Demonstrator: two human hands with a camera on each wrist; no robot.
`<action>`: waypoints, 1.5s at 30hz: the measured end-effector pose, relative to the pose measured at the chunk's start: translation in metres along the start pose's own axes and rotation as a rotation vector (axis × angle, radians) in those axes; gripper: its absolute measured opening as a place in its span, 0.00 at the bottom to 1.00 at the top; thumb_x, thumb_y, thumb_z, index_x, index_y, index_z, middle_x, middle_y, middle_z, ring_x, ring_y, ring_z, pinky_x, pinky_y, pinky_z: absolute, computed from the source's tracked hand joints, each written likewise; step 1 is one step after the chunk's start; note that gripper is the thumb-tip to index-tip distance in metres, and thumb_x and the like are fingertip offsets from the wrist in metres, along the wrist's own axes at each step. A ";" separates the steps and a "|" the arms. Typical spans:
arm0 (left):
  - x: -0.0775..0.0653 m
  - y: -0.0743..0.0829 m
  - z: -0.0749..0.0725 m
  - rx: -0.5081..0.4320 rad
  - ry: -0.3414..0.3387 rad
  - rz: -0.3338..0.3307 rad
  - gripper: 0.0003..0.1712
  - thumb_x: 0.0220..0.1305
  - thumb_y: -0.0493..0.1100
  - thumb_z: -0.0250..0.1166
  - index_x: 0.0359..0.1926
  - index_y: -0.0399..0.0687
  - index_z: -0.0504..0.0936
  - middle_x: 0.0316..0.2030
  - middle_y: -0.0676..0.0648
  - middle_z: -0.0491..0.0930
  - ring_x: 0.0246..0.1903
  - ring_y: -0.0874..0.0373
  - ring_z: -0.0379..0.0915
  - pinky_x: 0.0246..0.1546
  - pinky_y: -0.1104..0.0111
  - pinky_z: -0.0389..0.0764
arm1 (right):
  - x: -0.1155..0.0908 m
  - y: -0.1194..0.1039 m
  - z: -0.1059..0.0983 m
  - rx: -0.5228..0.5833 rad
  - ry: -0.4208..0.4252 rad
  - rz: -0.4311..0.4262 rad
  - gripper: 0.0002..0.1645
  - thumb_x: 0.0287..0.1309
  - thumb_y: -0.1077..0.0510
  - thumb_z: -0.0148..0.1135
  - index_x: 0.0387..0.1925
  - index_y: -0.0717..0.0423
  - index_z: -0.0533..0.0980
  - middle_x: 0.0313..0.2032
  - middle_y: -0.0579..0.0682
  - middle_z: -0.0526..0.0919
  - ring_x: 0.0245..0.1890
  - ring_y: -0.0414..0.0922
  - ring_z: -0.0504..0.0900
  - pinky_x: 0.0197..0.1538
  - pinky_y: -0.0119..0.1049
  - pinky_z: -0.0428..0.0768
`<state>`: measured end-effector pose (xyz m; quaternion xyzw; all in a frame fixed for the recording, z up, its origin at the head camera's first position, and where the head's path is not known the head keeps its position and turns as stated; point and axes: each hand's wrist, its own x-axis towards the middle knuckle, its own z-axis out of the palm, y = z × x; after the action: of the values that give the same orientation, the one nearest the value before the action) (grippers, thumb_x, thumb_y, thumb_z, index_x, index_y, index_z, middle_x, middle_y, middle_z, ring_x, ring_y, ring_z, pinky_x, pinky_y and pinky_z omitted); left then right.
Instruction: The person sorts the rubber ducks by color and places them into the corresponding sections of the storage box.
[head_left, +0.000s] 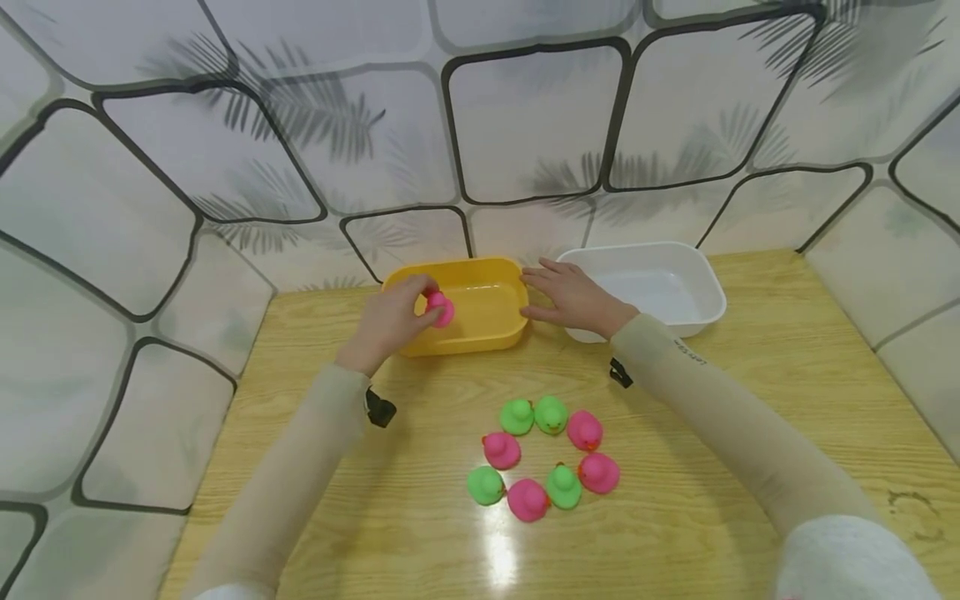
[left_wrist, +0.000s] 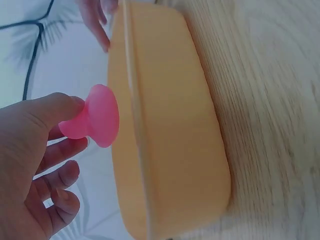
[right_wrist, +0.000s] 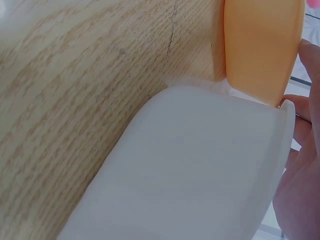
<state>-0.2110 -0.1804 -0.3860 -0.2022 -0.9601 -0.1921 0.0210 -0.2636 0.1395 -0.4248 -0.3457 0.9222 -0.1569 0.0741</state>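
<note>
My left hand (head_left: 386, 323) pinches a pink rubber duck (head_left: 444, 312) between thumb and fingers, over the left part of a yellow tub (head_left: 491, 335). In the left wrist view that duck (left_wrist: 103, 117) is tilted on its side near the tub's rim, its head partly covered by my fingers. At the yellow tub's right end, my right hand (head_left: 576, 298) has its fingers spread, with fingertips at the rim. A white tub (head_left: 693, 287) stands just right of the yellow one, partly behind my right hand and wrist.
Several green ducks (head_left: 551, 414) and pink ducks (head_left: 528, 500) lie in a rough ring on the wooden table (head_left: 390, 500), in front of the tubs. Behind the tubs rises a wall (head_left: 536, 125) with a stone-and-leaf pattern, which continues along both sides.
</note>
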 end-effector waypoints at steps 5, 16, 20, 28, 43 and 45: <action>0.003 -0.021 0.002 0.027 0.016 -0.059 0.15 0.71 0.46 0.69 0.51 0.40 0.81 0.48 0.41 0.85 0.47 0.42 0.75 0.47 0.49 0.80 | 0.000 0.000 0.001 0.001 0.010 -0.009 0.43 0.74 0.39 0.59 0.76 0.64 0.64 0.77 0.61 0.64 0.80 0.63 0.52 0.78 0.63 0.52; 0.003 -0.041 0.001 0.071 0.005 -0.121 0.18 0.72 0.45 0.68 0.55 0.38 0.81 0.49 0.37 0.84 0.50 0.37 0.77 0.55 0.46 0.77 | 0.002 -0.001 0.000 -0.009 0.004 -0.009 0.44 0.74 0.39 0.59 0.77 0.63 0.64 0.77 0.60 0.64 0.80 0.63 0.52 0.78 0.62 0.51; 0.001 -0.043 0.001 0.093 0.013 -0.120 0.19 0.71 0.46 0.69 0.55 0.37 0.81 0.48 0.37 0.84 0.49 0.37 0.78 0.54 0.46 0.77 | 0.002 -0.001 0.001 -0.011 0.005 -0.009 0.43 0.74 0.39 0.59 0.76 0.63 0.64 0.77 0.60 0.64 0.80 0.63 0.52 0.78 0.62 0.51; -0.009 -0.038 0.004 0.069 0.052 -0.064 0.18 0.71 0.45 0.69 0.53 0.37 0.82 0.46 0.38 0.85 0.47 0.39 0.79 0.51 0.47 0.79 | 0.001 0.000 0.002 -0.021 0.006 -0.013 0.43 0.75 0.39 0.58 0.76 0.63 0.64 0.77 0.60 0.64 0.80 0.63 0.52 0.78 0.62 0.52; -0.044 0.001 0.009 0.035 0.063 0.060 0.15 0.70 0.46 0.71 0.49 0.40 0.85 0.43 0.41 0.86 0.44 0.45 0.81 0.47 0.51 0.82 | -0.001 0.000 0.000 -0.014 0.007 -0.010 0.43 0.74 0.39 0.59 0.76 0.64 0.64 0.77 0.61 0.64 0.80 0.63 0.52 0.78 0.62 0.51; -0.049 0.006 0.012 0.039 0.069 0.089 0.15 0.69 0.46 0.71 0.49 0.40 0.84 0.43 0.42 0.86 0.44 0.45 0.81 0.46 0.51 0.82 | -0.001 0.000 0.000 -0.011 0.008 -0.010 0.43 0.74 0.39 0.59 0.76 0.64 0.64 0.77 0.61 0.64 0.80 0.63 0.52 0.78 0.62 0.51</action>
<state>-0.1626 -0.1894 -0.4005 -0.2376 -0.9524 -0.1790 0.0668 -0.2629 0.1401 -0.4252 -0.3499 0.9217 -0.1534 0.0678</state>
